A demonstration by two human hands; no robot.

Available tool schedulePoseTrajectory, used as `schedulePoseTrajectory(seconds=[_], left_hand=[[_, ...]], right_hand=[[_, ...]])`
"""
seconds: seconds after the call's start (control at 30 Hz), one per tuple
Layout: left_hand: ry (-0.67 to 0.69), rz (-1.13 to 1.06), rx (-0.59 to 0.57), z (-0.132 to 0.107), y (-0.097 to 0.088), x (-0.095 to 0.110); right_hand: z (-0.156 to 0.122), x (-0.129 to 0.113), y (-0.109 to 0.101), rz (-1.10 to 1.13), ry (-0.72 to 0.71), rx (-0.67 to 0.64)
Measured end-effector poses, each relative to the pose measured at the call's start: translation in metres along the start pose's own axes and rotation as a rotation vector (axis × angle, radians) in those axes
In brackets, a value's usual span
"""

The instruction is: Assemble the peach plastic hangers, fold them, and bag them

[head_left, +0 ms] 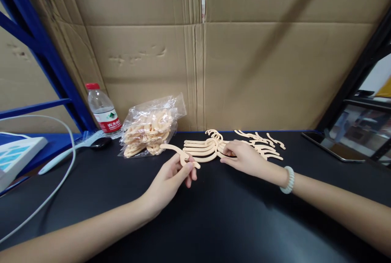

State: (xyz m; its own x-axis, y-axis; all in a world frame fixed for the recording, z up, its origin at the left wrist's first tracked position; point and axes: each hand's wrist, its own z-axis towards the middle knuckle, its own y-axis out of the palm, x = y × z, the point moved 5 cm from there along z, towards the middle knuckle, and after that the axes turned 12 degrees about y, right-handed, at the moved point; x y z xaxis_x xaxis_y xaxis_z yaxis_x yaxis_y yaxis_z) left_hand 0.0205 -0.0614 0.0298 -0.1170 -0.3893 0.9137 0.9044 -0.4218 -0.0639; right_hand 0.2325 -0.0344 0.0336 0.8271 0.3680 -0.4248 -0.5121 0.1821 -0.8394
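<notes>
My left hand (174, 177) pinches a pale peach curved plastic piece (179, 151) just above the black tabletop (214, 222). My right hand (242, 156) lies over the middle of a row of the same peach pieces (201, 149), fingers curled onto one of them. More loose peach pieces (269, 142) lie spread to the right of that hand. A clear plastic bag (151, 126) stuffed with the same pieces sits at the back left of the pile.
A water bottle (104, 110) with a red cap stands at the back left beside a blue rack (51, 59). Cardboard sheets (214, 51) wall the back. A white cable (61, 165) curves over the left side. A phone (332, 146) lies at far right.
</notes>
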Motion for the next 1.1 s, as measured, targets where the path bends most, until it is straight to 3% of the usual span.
schedulePoseTrajectory(seconds=[0.17,0.33,0.5,0.6,0.8,1.1], left_hand=[[-0.036,-0.024,0.094,-0.003,-0.011,-0.005],[-0.048,-0.096,0.151,-0.002,-0.016,-0.009],[-0.083,-0.229,0.158,0.000,-0.016,-0.008],[-0.098,-0.267,0.187,0.000,-0.019,-0.009],[-0.148,-0.294,0.180,-0.004,-0.017,-0.022],[-0.243,-0.443,0.116,-0.010,-0.008,-0.026]], right_hand=[[0.004,0.005,0.012,0.000,0.020,0.018],[-0.007,0.009,0.003,0.103,0.086,-0.042],[-0.028,0.018,-0.007,0.452,0.236,-0.187],[-0.036,0.018,-0.010,0.549,0.218,-0.224],[-0.041,0.012,-0.018,0.333,0.092,-0.138],[-0.053,-0.010,-0.036,0.311,-0.058,0.062]])
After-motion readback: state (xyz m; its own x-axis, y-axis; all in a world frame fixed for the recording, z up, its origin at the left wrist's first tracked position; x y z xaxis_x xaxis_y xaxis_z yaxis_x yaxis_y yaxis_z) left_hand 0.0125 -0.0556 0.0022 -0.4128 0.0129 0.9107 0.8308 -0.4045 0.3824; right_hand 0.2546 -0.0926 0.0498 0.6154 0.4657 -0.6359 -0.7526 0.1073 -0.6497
